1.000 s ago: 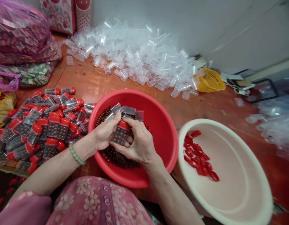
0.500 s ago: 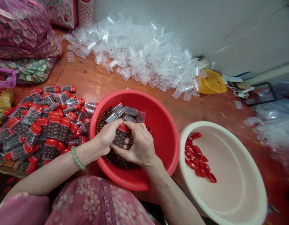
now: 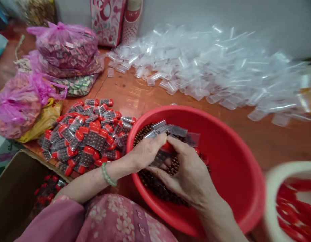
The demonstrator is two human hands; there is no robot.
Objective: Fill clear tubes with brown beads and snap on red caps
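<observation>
A clear plastic tube (image 3: 159, 158) packed with brown beads is being held low over the red plastic basin (image 3: 236, 188), its long axis tilting from lower left up toward a red cap (image 3: 168, 146) at the far end, with the left hand (image 3: 145, 154) curling half closed against its side and the right hand (image 3: 188, 171) wrapping over the capped end. Loose brown beads (image 3: 155, 185) and empty clear tubes (image 3: 168, 130) are filling the basin's middle, leaving bare red wall on the right. Capped full tubes (image 3: 87, 141) are lying heaped just left of the rim, a cream basin (image 3: 271, 198) holding red caps (image 3: 294, 205) is standing near right, and a spread of loose clear tubes (image 3: 203, 67) is stretching along the far wall.
</observation>
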